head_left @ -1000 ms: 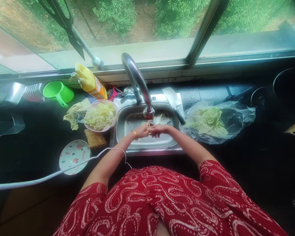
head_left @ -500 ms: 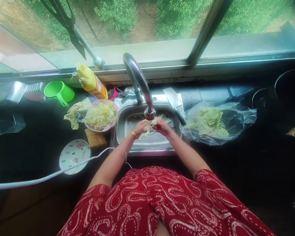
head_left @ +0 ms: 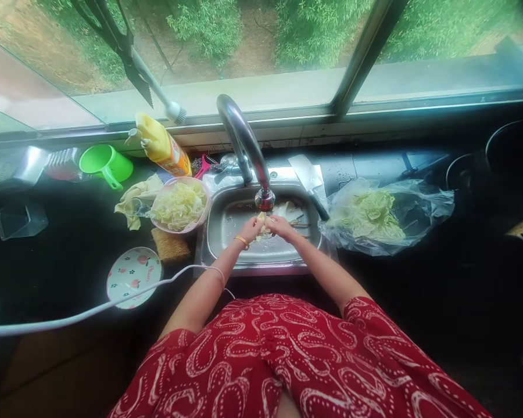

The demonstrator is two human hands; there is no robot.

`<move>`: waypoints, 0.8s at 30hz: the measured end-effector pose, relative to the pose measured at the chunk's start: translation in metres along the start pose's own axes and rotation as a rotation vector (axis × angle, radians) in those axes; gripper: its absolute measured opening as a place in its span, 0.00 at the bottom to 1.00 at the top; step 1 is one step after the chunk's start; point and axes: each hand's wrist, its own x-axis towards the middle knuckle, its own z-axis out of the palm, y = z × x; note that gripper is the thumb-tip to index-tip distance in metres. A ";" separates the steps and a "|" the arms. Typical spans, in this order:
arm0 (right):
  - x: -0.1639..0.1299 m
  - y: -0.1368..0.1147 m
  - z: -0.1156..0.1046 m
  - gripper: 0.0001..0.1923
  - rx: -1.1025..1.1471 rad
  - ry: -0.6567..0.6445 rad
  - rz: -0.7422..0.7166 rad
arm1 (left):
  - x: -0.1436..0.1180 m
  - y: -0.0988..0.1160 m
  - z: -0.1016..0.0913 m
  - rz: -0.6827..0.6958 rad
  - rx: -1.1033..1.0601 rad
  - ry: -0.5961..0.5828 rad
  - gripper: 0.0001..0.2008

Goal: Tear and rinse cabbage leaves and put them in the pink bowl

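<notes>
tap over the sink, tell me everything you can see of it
The tap is shiny and looks like metal. Its tall neck rises behind the sink, arches forward and ends in a rounded spout that points down, with a reddish tint low on it. The spout hangs just above the left hand and right hand. Whether water runs is hard to tell.

Sink (head_left: 219, 235) and tap (head_left: 246, 136) look like smooth, shiny metal, and the mug (head_left: 119, 165) is pretty glossy plastic. The bag (head_left: 427, 203) is thin, crinkly see-through plastic, while that sponge (head_left: 171, 246) looks properly rough and matt.
</notes>
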 end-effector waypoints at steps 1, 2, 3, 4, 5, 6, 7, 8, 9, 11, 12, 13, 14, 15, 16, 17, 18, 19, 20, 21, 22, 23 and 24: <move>0.000 0.000 0.000 0.15 0.004 -0.010 0.004 | 0.000 -0.001 0.000 -0.005 0.024 0.028 0.06; 0.000 0.000 -0.001 0.14 0.011 -0.032 0.012 | 0.000 -0.001 -0.001 -0.005 0.030 0.052 0.05; -0.001 0.000 -0.002 0.14 0.021 -0.062 0.020 | -0.001 -0.002 -0.001 0.001 0.022 0.067 0.05; -0.001 0.001 -0.003 0.14 0.031 -0.093 0.027 | -0.001 -0.002 0.000 0.008 -0.002 0.065 0.04; -0.001 0.001 -0.005 0.14 0.040 -0.123 0.034 | -0.001 -0.002 0.000 0.012 -0.043 0.049 0.03; -0.001 0.002 -0.007 0.14 0.057 -0.154 0.043 | -0.001 -0.003 0.001 0.011 -0.102 0.025 0.02; -0.001 0.002 -0.009 0.14 0.091 -0.183 0.055 | -0.001 -0.003 0.000 0.005 -0.175 0.010 0.03; -0.001 0.003 -0.012 0.13 0.152 -0.201 0.064 | -0.001 -0.003 0.000 -0.003 -0.258 0.013 0.05; 0.000 0.003 -0.015 0.13 0.236 -0.202 0.067 | -0.001 -0.002 -0.001 -0.011 -0.346 0.036 0.06; 0.002 0.006 -0.020 0.13 0.430 -0.129 0.054 | 0.000 -0.002 -0.006 -0.025 -0.494 0.115 0.10; 0.003 0.007 -0.022 0.13 0.497 -0.052 0.047 | 0.000 -0.001 -0.008 -0.030 -0.534 0.142 0.12; 0.003 0.009 -0.023 0.14 0.517 0.030 0.050 | 0.000 -0.001 -0.010 -0.033 -0.545 0.138 0.13; 0.004 0.010 -0.023 0.14 0.491 0.090 0.065 | 0.000 -0.001 -0.011 -0.034 -0.527 0.103 0.15; 0.004 0.012 -0.022 0.13 0.439 0.114 0.084 | 0.000 -0.001 -0.012 -0.036 -0.483 0.049 0.17; 0.004 0.013 -0.020 0.13 0.386 0.095 0.100 | 0.000 -0.001 -0.010 -0.041 -0.418 -0.014 0.21; 0.004 0.014 -0.018 0.12 0.348 0.043 0.108 | 0.001 -0.002 -0.008 -0.050 -0.340 -0.070 0.25; 0.003 0.015 -0.015 0.12 0.329 -0.028 0.105 | 0.002 -0.002 -0.006 -0.062 -0.257 -0.107 0.28; 0.002 0.015 -0.013 0.12 0.320 -0.099 0.094 | 0.003 -0.003 -0.003 -0.074 -0.175 -0.119 0.30; 0.002 0.014 -0.011 0.13 0.307 -0.152 0.076 | 0.005 -0.004 -0.001 -0.083 -0.097 -0.110 0.29; 0.001 0.014 -0.010 0.14 0.281 -0.174 0.055 | 0.007 -0.005 0.001 -0.085 -0.026 -0.092 0.26; 0.001 0.013 -0.009 0.15 0.242 -0.168 0.031 | 0.008 -0.006 0.001 -0.076 0.034 -0.075 0.21; 0.001 0.012 -0.008 0.15 0.205 -0.141 0.005 | 0.009 -0.007 0.002 -0.068 0.086 -0.068 0.16; 0.002 0.012 -0.007 0.15 0.180 -0.108 -0.019 | 0.009 -0.008 0.001 -0.070 0.130 -0.078 0.12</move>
